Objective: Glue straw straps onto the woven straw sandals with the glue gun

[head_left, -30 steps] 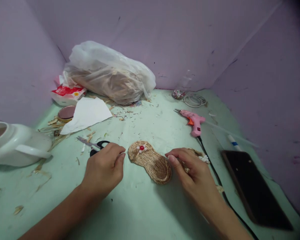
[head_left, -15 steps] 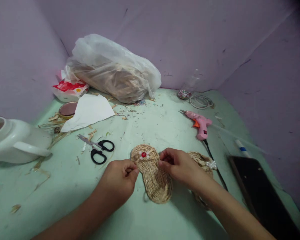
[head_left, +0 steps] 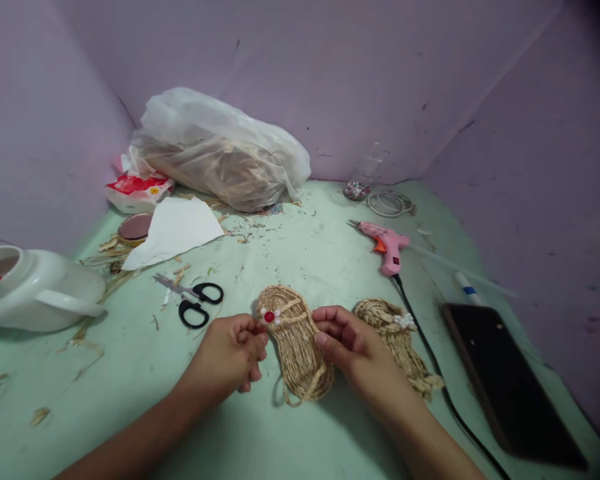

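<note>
A small woven straw sandal point(head_left: 296, 347) with a red bead flower on its strap lies tilted on the green table, held from both sides. My left hand point(head_left: 229, 357) is curled, its fingertips pinching the sandal's left edge by the bead. My right hand point(head_left: 351, 347) is curled too, fingers gripping the sandal's right edge. A second woven sandal point(head_left: 397, 337) with white pearls on its strap lies just right of my right hand, untouched.
Black-handled scissors point(head_left: 193, 300) lie left of the sandals. A pink glue gun point(head_left: 386, 243) with a black cord, a dark phone point(head_left: 505, 383), a white jug point(head_left: 35, 290), white paper point(head_left: 175, 227), a plastic bag of straw point(head_left: 220, 153) and purple walls surround the table point(head_left: 130, 413).
The sandal has been tipped up and turned so the bead strap faces left. My left hand moved right from the scissors onto it; my right hand left the second sandal uncovered.
</note>
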Tool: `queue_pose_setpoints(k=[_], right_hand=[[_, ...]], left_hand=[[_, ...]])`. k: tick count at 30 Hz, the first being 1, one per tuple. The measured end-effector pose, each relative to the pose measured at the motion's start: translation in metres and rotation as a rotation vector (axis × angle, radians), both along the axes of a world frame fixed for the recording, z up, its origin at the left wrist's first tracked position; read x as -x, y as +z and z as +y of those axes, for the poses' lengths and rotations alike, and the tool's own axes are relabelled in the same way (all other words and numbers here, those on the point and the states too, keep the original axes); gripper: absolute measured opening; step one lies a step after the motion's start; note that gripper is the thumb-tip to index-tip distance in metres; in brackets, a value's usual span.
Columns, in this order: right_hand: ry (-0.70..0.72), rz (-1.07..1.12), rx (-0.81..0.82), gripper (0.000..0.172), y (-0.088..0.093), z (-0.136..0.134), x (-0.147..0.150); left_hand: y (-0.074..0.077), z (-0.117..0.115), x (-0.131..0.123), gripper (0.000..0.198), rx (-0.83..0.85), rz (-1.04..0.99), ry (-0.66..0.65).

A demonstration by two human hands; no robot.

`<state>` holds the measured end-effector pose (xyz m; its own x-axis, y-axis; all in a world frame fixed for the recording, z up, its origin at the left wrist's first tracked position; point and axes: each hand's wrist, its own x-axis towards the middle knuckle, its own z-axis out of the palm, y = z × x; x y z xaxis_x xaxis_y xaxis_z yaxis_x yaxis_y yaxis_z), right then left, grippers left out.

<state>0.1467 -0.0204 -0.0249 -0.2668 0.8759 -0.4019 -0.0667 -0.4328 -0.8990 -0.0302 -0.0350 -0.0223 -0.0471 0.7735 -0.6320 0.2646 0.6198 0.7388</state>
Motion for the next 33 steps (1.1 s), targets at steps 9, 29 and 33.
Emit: queue_pose_setpoints(k=[9, 29, 33], right_hand=[[0.023, -0.072, -0.027, 0.023, -0.008, 0.009, 0.002], [-0.038, -0.048, -0.003, 0.025, -0.006, 0.010, 0.010], [-0.043, -0.060, 0.016, 0.024, -0.007, 0.011, 0.010]], left_hand=[[0.003, -0.019, 0.006, 0.018, -0.839, 0.782, -0.335], [-0.009, -0.013, -0.009, 0.032, -0.811, 0.619, -0.696], [-0.014, -0.014, -0.009, 0.039, -0.824, 0.694, -0.721]])
